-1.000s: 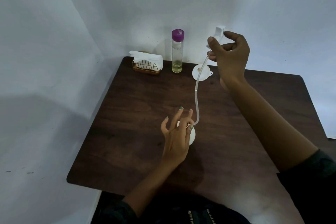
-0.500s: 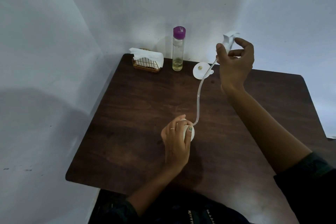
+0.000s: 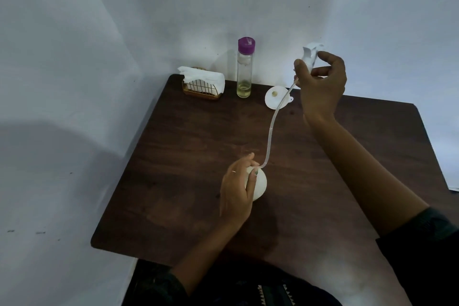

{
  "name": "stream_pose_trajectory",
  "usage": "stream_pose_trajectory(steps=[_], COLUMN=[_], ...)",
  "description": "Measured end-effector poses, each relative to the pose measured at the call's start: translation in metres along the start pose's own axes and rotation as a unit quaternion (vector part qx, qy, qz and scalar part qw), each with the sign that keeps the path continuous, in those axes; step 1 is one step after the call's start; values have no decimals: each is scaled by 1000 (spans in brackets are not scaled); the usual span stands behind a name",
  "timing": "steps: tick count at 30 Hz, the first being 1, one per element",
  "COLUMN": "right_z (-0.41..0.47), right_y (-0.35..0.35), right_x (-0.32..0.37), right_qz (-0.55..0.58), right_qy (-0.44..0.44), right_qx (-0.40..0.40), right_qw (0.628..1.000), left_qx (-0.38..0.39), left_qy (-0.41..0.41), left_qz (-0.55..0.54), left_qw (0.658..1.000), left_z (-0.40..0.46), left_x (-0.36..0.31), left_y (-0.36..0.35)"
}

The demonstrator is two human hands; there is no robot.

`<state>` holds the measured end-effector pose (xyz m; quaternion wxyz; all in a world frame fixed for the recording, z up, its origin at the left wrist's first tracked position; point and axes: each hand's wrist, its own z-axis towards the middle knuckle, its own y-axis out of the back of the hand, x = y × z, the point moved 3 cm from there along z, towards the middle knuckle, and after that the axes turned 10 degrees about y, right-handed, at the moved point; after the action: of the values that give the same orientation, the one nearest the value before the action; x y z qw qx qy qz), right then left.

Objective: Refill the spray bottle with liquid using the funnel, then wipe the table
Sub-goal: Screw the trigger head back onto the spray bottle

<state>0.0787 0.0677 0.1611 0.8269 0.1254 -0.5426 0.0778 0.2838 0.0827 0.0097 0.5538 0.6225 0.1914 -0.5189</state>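
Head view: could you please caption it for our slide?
Right hand lifts the sprayer head; left hand holds the white bottle.

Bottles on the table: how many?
2. A white spray bottle stands mid-table, gripped by the left hand, its spray head lifted out. A clear bottle with a purple cap stands at the far edge beside the napkin holder. None looks hidden.

A gold wire holder (image 3: 202,89) stuffed with white napkins (image 3: 202,76) sits at the surface's eleven o'clock corner.
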Motion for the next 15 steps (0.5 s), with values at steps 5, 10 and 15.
stream_pose_trajectory(steps=[5, 10, 15], right_z=[-17, -36, -60], right_y=[1, -2, -1], right_x=[-2, -5, -7], right_qz=[-8, 9, 28], right_qy=[7, 10, 16], right_qx=[-15, -10, 33], right_qw=[1000, 1000, 999], left_qx=[2, 11, 21], left_qy=[16, 50, 121], left_qz=[21, 23, -27], left_qw=[1000, 998, 992], left_z=[-3, 0, 9], left_x=[0, -10, 1], left_y=[4, 6, 7])
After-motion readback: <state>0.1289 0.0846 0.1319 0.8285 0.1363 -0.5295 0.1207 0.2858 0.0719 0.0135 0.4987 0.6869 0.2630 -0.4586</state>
